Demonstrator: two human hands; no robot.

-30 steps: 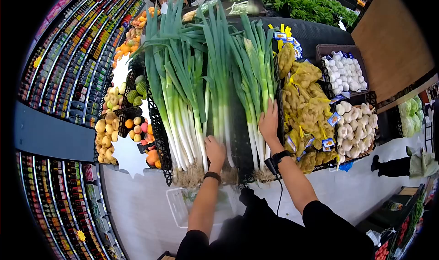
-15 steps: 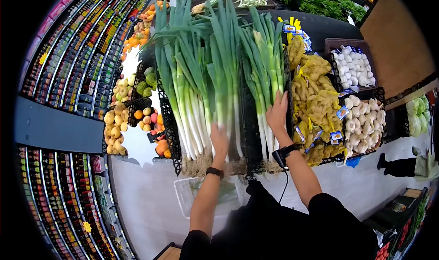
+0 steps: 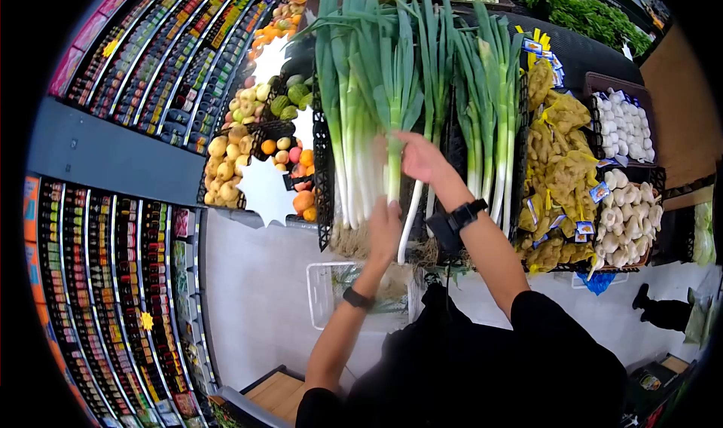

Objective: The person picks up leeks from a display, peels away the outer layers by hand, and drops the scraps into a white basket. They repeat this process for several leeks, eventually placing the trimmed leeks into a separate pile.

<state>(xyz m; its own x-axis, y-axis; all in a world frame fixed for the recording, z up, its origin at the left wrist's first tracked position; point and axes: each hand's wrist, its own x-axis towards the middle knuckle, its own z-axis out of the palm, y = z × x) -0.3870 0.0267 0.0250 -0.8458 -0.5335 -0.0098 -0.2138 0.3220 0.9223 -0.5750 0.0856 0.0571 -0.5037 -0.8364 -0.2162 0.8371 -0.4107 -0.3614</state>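
Note:
Long leeks (image 3: 352, 126) with green tops and white stalks lie side by side in a black crate, roots toward me. My left hand (image 3: 384, 230), slightly blurred, is closed around the lower white end of one leek (image 3: 394, 173). Higher up on the same leek, the fingers of my right hand (image 3: 423, 159) close on its stalk. Just right of it, a single leek (image 3: 411, 218) sticks out past the others toward me. More leeks (image 3: 493, 119) lie in the crate section to the right.
Netted bags of yellowish produce (image 3: 557, 172) are on the right, with garlic bulbs (image 3: 626, 221) beyond. Fruit crates (image 3: 286, 157) adjoin on the left. Below the stand, a white plastic crate (image 3: 312, 296) sits on the floor. Bottle shelves (image 3: 105, 277) line the far left.
My right hand has left the right-hand leeks and moved left to the middle leek. My left hand is now at that leek's lower end. The view has shifted, and one leek now protrudes toward me.

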